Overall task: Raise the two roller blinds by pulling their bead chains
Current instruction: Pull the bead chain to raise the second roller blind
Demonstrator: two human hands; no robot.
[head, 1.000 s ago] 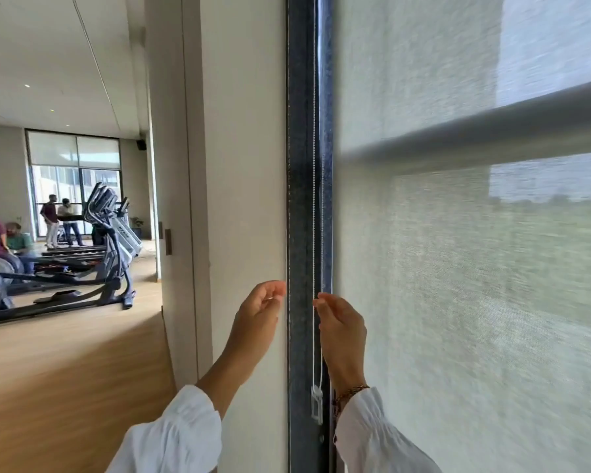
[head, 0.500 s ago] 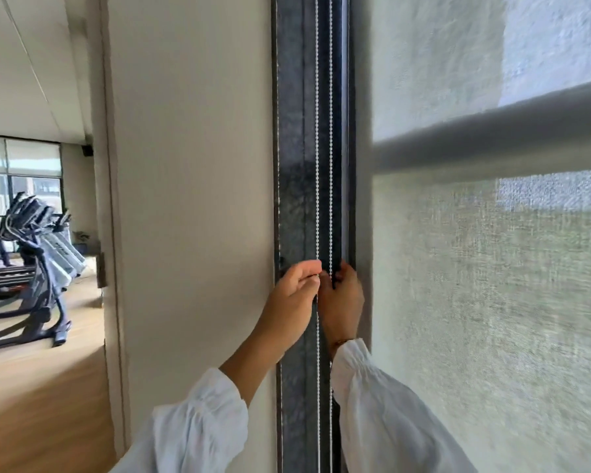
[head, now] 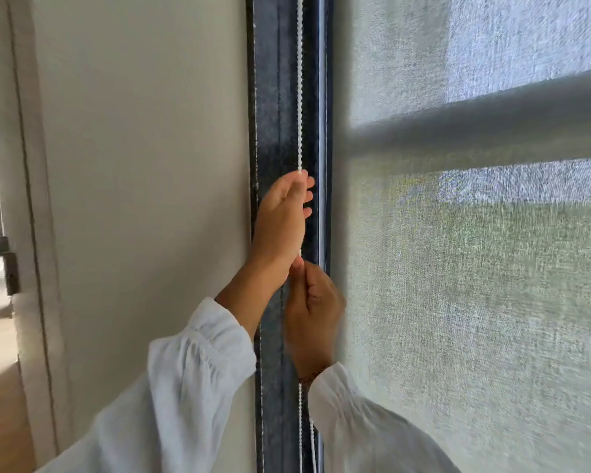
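Already gripped, a white bead chain (head: 300,97) hanging along the dark window frame (head: 273,114) is pinched by the left hand (head: 280,220), fingers curled around it, and clasped directly below by the right hand (head: 316,302). The first roller blind (head: 475,268), just to the right, is judged fully lowered; a steady hand-over-hand downward pull is called for. A pale wall (head: 144,148) stands left; nothing is seen obstructing the chain.

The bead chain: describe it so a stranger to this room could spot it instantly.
Find the dark vertical window frame between the pale wall and the grey roller blind. Down its face runs the bead chain, gripped by the left hand above the right hand. It alone is a thin string of small white beads.
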